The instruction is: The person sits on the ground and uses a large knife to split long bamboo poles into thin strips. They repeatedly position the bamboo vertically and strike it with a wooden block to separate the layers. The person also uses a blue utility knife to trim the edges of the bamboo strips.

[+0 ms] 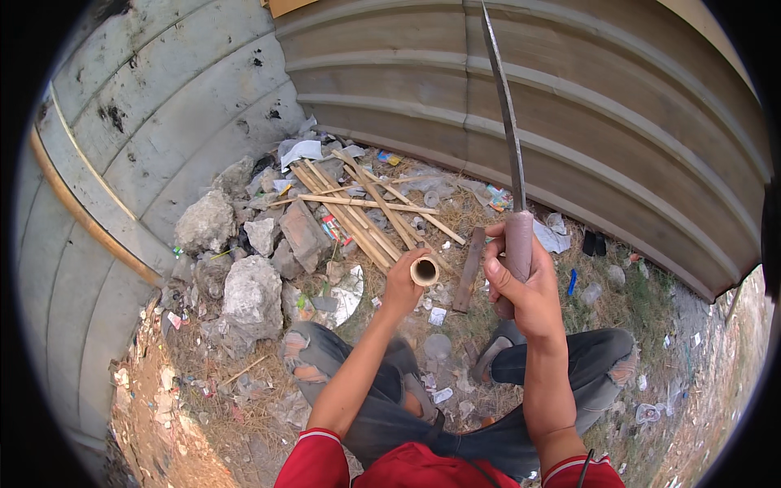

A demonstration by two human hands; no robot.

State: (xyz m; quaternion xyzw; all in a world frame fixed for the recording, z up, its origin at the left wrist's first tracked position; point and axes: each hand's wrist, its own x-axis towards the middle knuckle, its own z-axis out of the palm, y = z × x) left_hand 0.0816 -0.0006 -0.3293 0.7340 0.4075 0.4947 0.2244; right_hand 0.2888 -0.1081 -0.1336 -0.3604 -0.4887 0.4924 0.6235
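My left hand [399, 286] is closed around a bamboo tube [425, 270], whose round hollow end points up toward me. In my right hand [533, 285] I grip a large knife by its thick, dull mauve handle [519, 244]. Its long dark blade [506, 106] rises upright, away from the bamboo and well above it. The two hands are apart, in front of my bent knees. Just left of the knife handle, a flat brown piece of wood [468, 272] lies on the ground.
Split bamboo strips [362, 215] lie crossed in a pile ahead. Rocks [254, 297] and a brick-like block [305, 236] are heaped at the left. A corrugated metal wall [390, 73] and a grey wall [179, 89] meet behind them. Litter covers the dry grass; a bamboo pole [81, 211] leans left.
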